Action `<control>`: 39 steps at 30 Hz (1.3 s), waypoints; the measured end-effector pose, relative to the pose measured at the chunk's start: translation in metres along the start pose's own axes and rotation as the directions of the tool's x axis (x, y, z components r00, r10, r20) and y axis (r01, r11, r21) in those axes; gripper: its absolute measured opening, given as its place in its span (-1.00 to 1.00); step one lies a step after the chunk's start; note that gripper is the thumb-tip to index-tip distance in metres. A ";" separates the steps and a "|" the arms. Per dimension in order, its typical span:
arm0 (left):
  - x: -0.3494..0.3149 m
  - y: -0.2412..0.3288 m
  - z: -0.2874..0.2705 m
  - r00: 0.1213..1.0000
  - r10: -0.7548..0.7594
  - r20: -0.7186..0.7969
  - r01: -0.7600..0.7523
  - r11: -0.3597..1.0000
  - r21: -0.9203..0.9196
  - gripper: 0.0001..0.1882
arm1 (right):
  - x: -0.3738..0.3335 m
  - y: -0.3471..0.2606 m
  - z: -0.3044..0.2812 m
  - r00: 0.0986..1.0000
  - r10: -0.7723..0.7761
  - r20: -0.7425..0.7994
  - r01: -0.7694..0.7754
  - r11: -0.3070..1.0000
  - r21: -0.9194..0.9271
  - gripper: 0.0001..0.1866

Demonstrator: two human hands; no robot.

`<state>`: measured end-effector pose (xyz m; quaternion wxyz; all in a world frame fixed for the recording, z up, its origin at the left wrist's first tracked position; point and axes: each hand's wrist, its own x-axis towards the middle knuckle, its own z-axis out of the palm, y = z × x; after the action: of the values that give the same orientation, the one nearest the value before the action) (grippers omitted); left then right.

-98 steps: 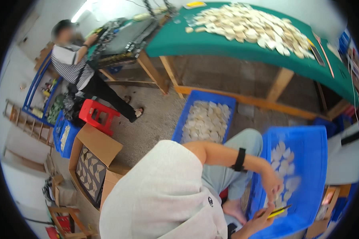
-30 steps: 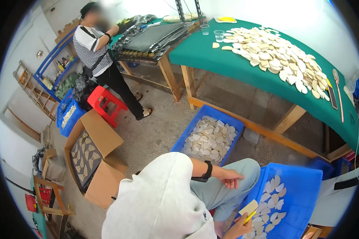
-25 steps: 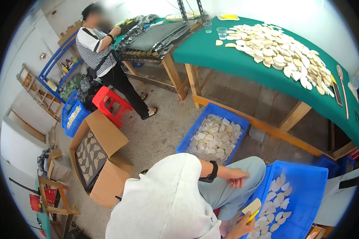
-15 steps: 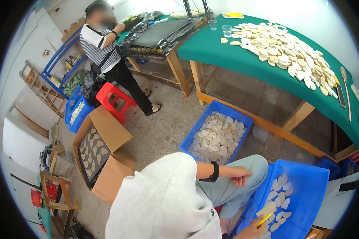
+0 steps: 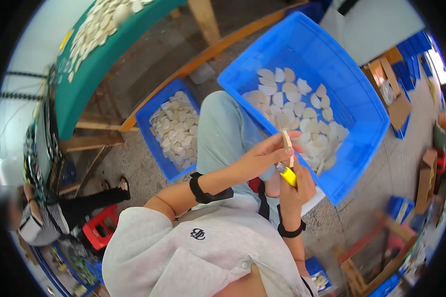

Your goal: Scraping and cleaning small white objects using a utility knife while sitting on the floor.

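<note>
In front of my body, over the near edge of a large blue bin [image 5: 233,74], both hands are close together. My left hand [image 5: 262,156] pinches a thin pale piece [image 5: 287,141], seen nearly edge-on, between fingers and thumb. Wrapped round a yellow utility knife [image 5: 288,176] is my right hand [image 5: 300,187], just below the left. The knife's metal end lies beside the pale piece; whether they touch I cannot tell. Many flat pale half-round pieces [image 5: 309,113] lie scattered in the bin beyond my hands.
A smaller blue bin [image 5: 142,116] full of similar pieces sits on the floor left of my knee. Beyond it stands a green-covered table [image 5: 89,74] with a heap of them. At lower left are a red stool [image 5: 95,231] and another person [image 5: 47,222].
My view has swung toward the large bin. My left hand has left my knee and now grips the pale piece, which was by my right hand. The right hand still holds the knife.
</note>
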<state>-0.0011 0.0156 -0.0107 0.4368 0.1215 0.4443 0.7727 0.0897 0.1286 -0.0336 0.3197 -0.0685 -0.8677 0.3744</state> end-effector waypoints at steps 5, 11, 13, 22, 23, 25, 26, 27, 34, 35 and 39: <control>0.002 -0.007 0.014 0.992 0.022 0.127 -0.020 1.000 -0.024 -0.42 | -0.012 -0.012 -0.027 0.987 0.160 0.017 -0.161 0.985 0.069 -0.63; -0.006 -0.008 0.014 0.989 0.072 0.131 -0.074 0.997 0.011 -0.57 | -0.014 -0.027 -0.059 0.854 0.511 0.099 -0.514 0.800 0.310 -0.66; -0.009 -0.008 0.019 0.986 0.128 0.104 -0.137 0.987 0.087 -0.62 | -0.014 -0.024 -0.062 0.836 0.534 0.129 -0.536 0.743 0.400 -0.65; -0.008 0.000 0.024 0.992 0.074 0.101 -0.061 0.991 -0.122 -0.55 | 0.000 -0.035 -0.070 0.832 0.520 0.191 -0.551 0.740 0.386 -0.73; -0.009 0.001 0.024 0.995 0.081 0.062 -0.075 0.992 -0.100 -0.57 | 0.003 -0.037 -0.072 0.830 0.525 0.190 -0.554 0.736 0.389 -0.73; -0.011 0.003 0.029 0.996 0.086 0.024 -0.084 0.994 -0.077 -0.58 | 0.012 -0.040 -0.076 0.924 0.322 0.206 -0.347 0.932 0.100 -0.73; -0.013 0.004 0.034 0.992 0.126 -0.024 -0.125 0.992 0.030 -0.63 | 0.014 -0.041 -0.076 0.923 0.325 0.206 -0.350 0.931 0.100 -0.73; -0.013 0.004 0.036 0.983 0.171 -0.068 -0.161 0.977 0.139 -0.67 | 0.017 -0.041 -0.076 0.937 0.272 0.220 -0.287 0.957 0.037 -0.72; -0.016 0.007 0.032 0.983 0.184 0.017 -0.177 0.909 0.377 -0.72 | 0.018 -0.041 -0.076 0.968 0.119 0.222 -0.094 0.988 -0.119 -0.65; -0.017 0.007 0.032 0.979 0.201 0.011 -0.187 0.886 0.424 -0.74 | 0.018 -0.041 -0.077 0.967 0.120 0.224 -0.096 0.988 -0.118 -0.65; -0.016 0.004 0.030 0.951 0.307 0.031 -0.273 0.791 0.548 -0.78 | 0.019 -0.043 -0.079 0.966 0.089 0.241 -0.045 0.982 -0.182 -0.64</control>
<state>0.0237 0.0197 0.0134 0.2469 0.2845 0.6347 0.6747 0.1278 0.1523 0.0466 0.1885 -0.0784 -0.9276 0.3129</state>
